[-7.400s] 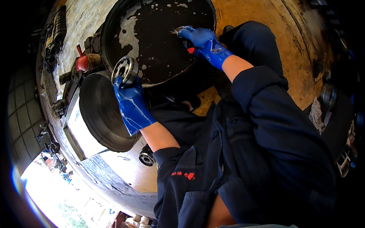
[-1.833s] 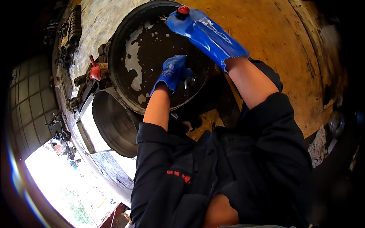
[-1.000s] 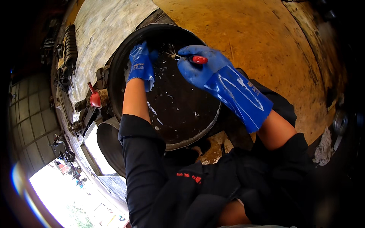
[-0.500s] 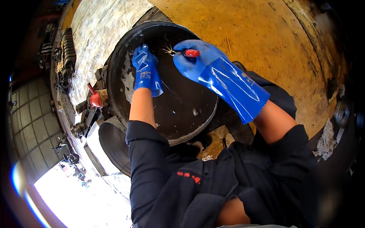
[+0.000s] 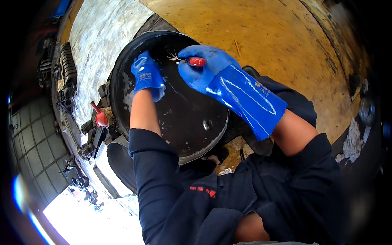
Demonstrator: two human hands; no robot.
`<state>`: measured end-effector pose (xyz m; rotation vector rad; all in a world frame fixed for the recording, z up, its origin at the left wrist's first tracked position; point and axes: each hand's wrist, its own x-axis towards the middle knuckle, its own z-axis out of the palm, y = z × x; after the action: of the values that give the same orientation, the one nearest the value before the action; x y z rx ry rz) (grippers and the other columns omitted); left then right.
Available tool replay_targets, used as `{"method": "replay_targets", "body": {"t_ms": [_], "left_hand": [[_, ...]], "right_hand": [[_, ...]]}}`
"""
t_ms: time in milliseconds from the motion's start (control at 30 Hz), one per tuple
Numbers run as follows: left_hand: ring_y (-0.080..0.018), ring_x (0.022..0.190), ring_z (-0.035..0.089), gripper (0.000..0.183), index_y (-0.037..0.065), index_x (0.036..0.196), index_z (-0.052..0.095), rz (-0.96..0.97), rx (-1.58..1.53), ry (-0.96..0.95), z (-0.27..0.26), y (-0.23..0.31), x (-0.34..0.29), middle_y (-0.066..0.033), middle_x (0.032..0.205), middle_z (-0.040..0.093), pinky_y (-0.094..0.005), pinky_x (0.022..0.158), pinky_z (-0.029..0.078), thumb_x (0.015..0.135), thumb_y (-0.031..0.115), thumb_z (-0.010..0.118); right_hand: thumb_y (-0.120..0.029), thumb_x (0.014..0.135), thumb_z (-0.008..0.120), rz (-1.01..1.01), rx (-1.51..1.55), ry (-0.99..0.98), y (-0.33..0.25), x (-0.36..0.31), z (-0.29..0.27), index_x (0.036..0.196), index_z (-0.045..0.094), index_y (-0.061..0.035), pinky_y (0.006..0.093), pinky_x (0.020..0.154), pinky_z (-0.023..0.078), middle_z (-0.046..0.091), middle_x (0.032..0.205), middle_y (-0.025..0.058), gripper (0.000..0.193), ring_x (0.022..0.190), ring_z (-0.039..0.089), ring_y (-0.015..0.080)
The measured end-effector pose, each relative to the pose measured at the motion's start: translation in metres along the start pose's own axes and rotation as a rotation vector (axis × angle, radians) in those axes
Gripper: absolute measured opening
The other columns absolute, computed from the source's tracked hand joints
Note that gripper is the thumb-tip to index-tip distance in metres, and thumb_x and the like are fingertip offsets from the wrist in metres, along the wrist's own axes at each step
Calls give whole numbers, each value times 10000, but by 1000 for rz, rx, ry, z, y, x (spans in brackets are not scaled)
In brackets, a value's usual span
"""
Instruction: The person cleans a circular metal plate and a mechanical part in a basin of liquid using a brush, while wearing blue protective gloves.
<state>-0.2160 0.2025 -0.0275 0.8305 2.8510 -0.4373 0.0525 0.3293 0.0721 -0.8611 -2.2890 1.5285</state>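
A wide round black tub (image 5: 118,92) stands before me with dark liquid (image 5: 181,132) in it; small pale specks float on top. My right hand (image 5: 208,65), in a long blue rubber glove, is closed around the red handle of a brush (image 5: 197,61). Splayed pale bristles stick out past the thumb, over the far part of the tub. My left hand (image 5: 146,73), gloved alike, reaches down inside the tub's far left wall. Its fingertips are lost in the dark, so whether they grip anything does not show.
Left of the tub sits a red scoop-like thing (image 5: 101,117) among metal parts. A stack of ribbed dark parts (image 5: 68,65) lies farther left. Below the tub's left side is another round dark container (image 5: 120,161). A yellowish stained sheet (image 5: 265,32) spreads at the far right.
My left hand has moved left and slightly down in the picture, its fingers now less visible. The right hand with the brush has shifted slightly left, and the view has shifted a little.
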Motion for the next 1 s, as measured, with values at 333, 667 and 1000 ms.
{"method": "replay_targets", "body": {"t_ms": [333,667,1000], "left_hand": [[-444,1114,705,324,62,1121,792,66,18,-84,6,-4,25,-260,1155,732,-508,924,591,814,165,787],[-383,1151,713,377,154,1221,775,95,39,-45,10,2,5,-177,1187,757,-502,989,570,844,167,783],[-412,1220,660,480,60,1296,674,25,-332,101,55,-6,-51,-232,1292,692,-494,1040,540,828,94,775]], "right_hand": [[-319,915,710,41,17,-83,-6,2,-5,1212,740,-126,402,977,575,749,1183,151,356,1091,728,335],[-379,896,705,-30,9,-9,-6,5,11,1114,759,-137,426,936,591,758,1099,135,331,1048,732,327],[-400,897,691,52,-23,-17,-8,10,13,1090,755,-161,419,928,597,760,1104,108,314,1047,736,314]]}}
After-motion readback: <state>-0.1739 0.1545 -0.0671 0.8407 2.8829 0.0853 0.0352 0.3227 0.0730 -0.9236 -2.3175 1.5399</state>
